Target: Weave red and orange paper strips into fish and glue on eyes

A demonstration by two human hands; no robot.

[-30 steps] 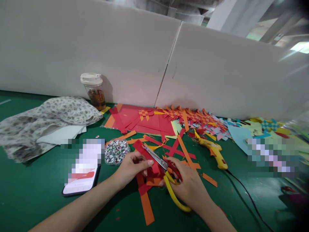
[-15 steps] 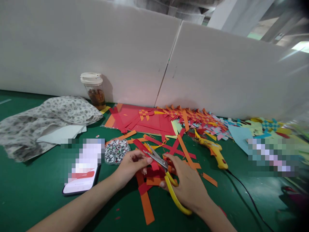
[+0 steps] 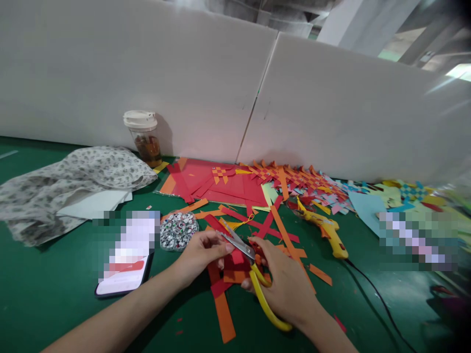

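My left hand (image 3: 204, 252) pinches a red paper piece (image 3: 238, 257) between thumb and fingers. In my right hand (image 3: 289, 279) are scissors (image 3: 264, 300) with yellow handles, their blades slightly apart and pointing up-left, close to the left fingertips. Part of the red piece lies under the blades, and its far side is hidden by my hands. Below them, an orange paper strip (image 3: 224, 318) sticks out toward me across the green table (image 3: 176, 304). More red and orange strips lie loosely beyond the blades, with a yellow tassel (image 3: 239, 223) among them.
A round container of googly eyes (image 3: 179, 230) and a phone (image 3: 128, 260) are on the left. Behind stand a lidded cup (image 3: 143, 139) and a patterned cloth (image 3: 91, 169). A yellow glue gun (image 3: 327, 230), its cord trailing, lies right. Woven paper fish (image 3: 294, 177) line the wall.
The scissors have shifted slightly, with their blades at a changed angle near my left fingertips. The red strip beyond the blades looks lower. Both hands remain in nearly the same place.
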